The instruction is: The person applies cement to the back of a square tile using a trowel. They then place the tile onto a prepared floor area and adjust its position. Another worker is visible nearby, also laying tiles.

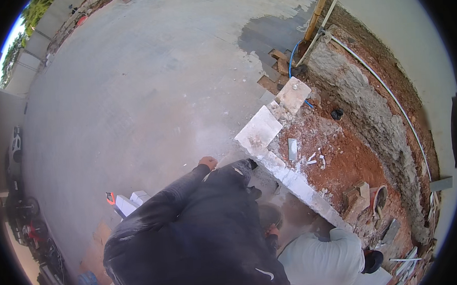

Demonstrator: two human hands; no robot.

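My left arm, in a dusty dark sleeve, reaches forward over my bent leg. At its end, my left hand (208, 162) hangs loosely beside the knee over the grey concrete floor (135, 106), with nothing visible in it. My right hand (272, 230) is low by my body, fingers curled, next to a round dusty grey-brown thing (270, 215). What the right fingers hold is mostly hidden by my dark clothing. Just ahead of my legs runs a white, powder-covered block edge (296, 183), with a pale slab (259, 129) on its far end.
A person in a pale shirt (323, 260) bends close on my right. Beyond the edge lies red soil (349, 155) with rubble, bricks (356, 200) and a round bucket (378, 198). White blocks (131, 203) and an orange-handled tool (110, 198) lie left; motorcycles (33, 227) stand farther left.
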